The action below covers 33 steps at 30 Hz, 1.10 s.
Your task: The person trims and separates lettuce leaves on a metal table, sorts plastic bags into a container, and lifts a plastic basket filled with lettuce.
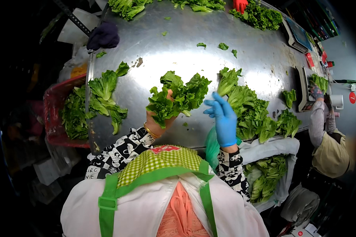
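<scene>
My bare left hand (157, 122), with a gold bracelet at its wrist, is closed around a bunch of green leaf lettuce (182, 96) held above the metal table (146, 49). The leaves hide most of its fingers. To the right, my right hand (222, 118) wears a blue glove; its fingers are stretched out toward the bunch, with nothing in them. Just beyond that glove lies a pile of lettuce (247, 110) along the table's near right part. More loose lettuce (105, 93) rests at the table's left edge.
A red crate (53, 106) with lettuce stands at the left. At my right sits a lined bin (292, 158) of lettuce. Scales (305, 89) stand on the right side, where a co-worker (330, 150) handles lettuce. A red-gloved hand (240, 4) touches lettuce at the far edge.
</scene>
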Each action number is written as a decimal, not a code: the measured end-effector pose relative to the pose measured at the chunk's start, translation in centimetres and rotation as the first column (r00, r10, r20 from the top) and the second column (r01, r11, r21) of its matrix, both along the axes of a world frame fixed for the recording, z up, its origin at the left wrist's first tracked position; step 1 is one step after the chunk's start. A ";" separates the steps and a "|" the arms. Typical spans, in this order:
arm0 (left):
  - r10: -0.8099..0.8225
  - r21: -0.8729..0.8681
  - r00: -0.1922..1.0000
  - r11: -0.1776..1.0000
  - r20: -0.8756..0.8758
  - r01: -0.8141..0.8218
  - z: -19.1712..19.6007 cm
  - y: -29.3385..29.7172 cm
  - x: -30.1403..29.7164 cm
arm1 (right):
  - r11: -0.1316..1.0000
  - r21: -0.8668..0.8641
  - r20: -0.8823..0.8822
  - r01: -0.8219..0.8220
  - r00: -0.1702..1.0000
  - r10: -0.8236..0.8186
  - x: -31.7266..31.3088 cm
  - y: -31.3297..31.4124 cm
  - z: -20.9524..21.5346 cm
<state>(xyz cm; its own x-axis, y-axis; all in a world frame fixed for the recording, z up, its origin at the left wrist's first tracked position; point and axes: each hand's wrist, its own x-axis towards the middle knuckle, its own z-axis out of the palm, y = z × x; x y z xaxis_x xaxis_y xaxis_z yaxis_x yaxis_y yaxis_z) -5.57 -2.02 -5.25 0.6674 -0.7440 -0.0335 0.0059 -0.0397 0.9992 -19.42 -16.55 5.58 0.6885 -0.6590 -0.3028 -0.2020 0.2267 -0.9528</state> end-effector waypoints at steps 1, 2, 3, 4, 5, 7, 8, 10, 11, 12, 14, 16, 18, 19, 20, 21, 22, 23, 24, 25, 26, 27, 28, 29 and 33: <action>-0.035 0.055 0.997 0.998 0.070 0.031 -1.1 0.3 0.0 | 0.998 -0.065 0.082 0.022 0.996 -0.017 -0.1 -0.1 1.0; -0.058 0.068 0.997 0.996 -0.041 0.061 -0.3 0.3 0.0 | 0.998 -0.063 0.078 0.030 0.997 -0.025 -0.1 -0.3 1.7; -0.073 0.074 0.992 0.994 -0.099 0.080 0.5 0.3 -0.1 | 0.993 -0.119 0.132 -0.026 0.990 0.042 -0.1 -0.5 2.3; -0.081 0.082 0.985 0.992 -0.154 0.094 1.3 0.5 -0.2 | 0.981 -0.179 0.183 -0.082 0.976 0.115 0.0 -0.6 2.9; -0.066 -0.011 0.998 0.998 0.016 0.066 2.0 0.6 -0.4 | 0.981 -0.177 0.180 -0.078 0.977 0.110 0.1 -0.7 3.3; -0.031 -0.104 0.983 0.993 0.181 0.050 3.8 0.8 -0.4 | 0.847 -0.494 0.047 -0.196 0.967 0.252 0.6 -0.4 4.1; 0.011 -0.060 0.909 0.998 0.417 0.016 5.0 0.7 -0.3 | 0.861 -0.494 0.070 -0.125 0.981 0.182 1.1 0.1 4.7; 0.038 -0.022 0.776 0.999 0.630 -0.031 4.7 0.9 -0.3 | 0.819 -0.557 0.072 -0.141 0.973 0.217 1.2 -0.1 3.5; 0.041 -0.022 0.958 0.999 0.282 -0.036 3.9 1.0 -0.5 | 0.770 -0.619 0.075 -0.155 0.964 0.254 1.4 -0.1 3.3; 0.032 -0.019 0.996 0.999 0.089 -0.030 3.5 1.3 -0.6 | 0.753 -0.648 0.065 -0.115 0.977 0.205 1.3 0.2 3.6; 0.038 -0.076 0.969 0.997 0.244 -0.020 5.4 0.9 -0.6 | 0.658 -0.749 0.024 -0.075 0.990 0.140 1.0 -0.1 3.3; 0.068 -0.118 0.771 0.993 0.633 0.010 6.0 0.5 -0.6 | 0.469 -0.883 0.014 0.020 1.000 -0.017 0.7 -0.6 2.9; 0.079 -0.069 0.821 0.996 0.566 -0.048 6.0 1.0 -0.8 | 0.579 -0.802 0.069 0.146 0.986 -0.153 0.2 -1.2 3.4; 0.092 -0.020 0.861 0.995 0.500 -0.095 6.1 1.3 -0.9 | 0.653 -0.700 0.109 0.287 0.948 -0.299 -0.2 -1.6 3.8; 0.089 -0.008 0.874 0.995 0.479 -0.097 6.1 1.5 -1.0 | 0.745 -0.631 0.115 0.216 0.976 -0.185 -0.8 -2.0 4.2; 0.088 -0.004 0.875 0.995 0.477 -0.098 6.0 1.7 -1.1 | 0.747 -0.629 0.112 0.214 0.976 -0.185 -0.8 -1.8 4.4; 0.088 -0.009 0.868 0.995 0.488 -0.096 5.9 1.6 -1.1 | 0.774 -0.631 0.043 0.046 0.999 -0.025 -0.6 -1.4 4.6; 0.088 -0.013 0.862 0.995 0.499 -0.094 5.9 1.5 -1.0 | 0.775 -0.620 -0.025 -0.124 0.990 0.138 -0.3 -1.0 4.9; 0.086 -0.013 0.863 0.996 0.497 -0.092 5.9 1.4 -0.9 | 0.760 -0.617 -0.072 -0.205 0.976 0.205 0.0 -0.3 5.6; 0.067 -0.046 0.825 0.998 0.562 -0.049 5.9 1.3 -0.7 | 0.738 -0.611 -0.118 -0.284 0.956 0.271 0.4 0.3 6.0; 0.051 -0.077 0.780 0.997 0.623 -0.004 5.9 1.2 -0.6 | 0.674 -0.672 -0.152 -0.306 0.948 0.279 0.6 0.5 5.0; 0.051 -0.078 0.781 0.997 0.623 -0.003 5.9 1.2 -0.6 | 0.673 -0.673 -0.153 -0.305 0.949 0.277 0.5 0.4 3.8; 0.037 -0.055 0.761 0.998 0.648 -0.002 6.1 1.3 -0.6 | 0.635 -0.722 -0.109 -0.274 0.952 0.286 0.8 0.5 2.9; 0.021 -0.032 0.741 1.000 0.671 0.000 6.2 1.4 -0.7 | 0.595 -0.768 -0.066 -0.238 0.953 0.296 0.9 0.6 2.5; -0.034 0.074 0.740 0.997 0.672 -0.022 5.1 3.0 -0.9 | 0.859 -0.511 -0.007 -0.042 0.999 0.045 0.3 1.0 4.4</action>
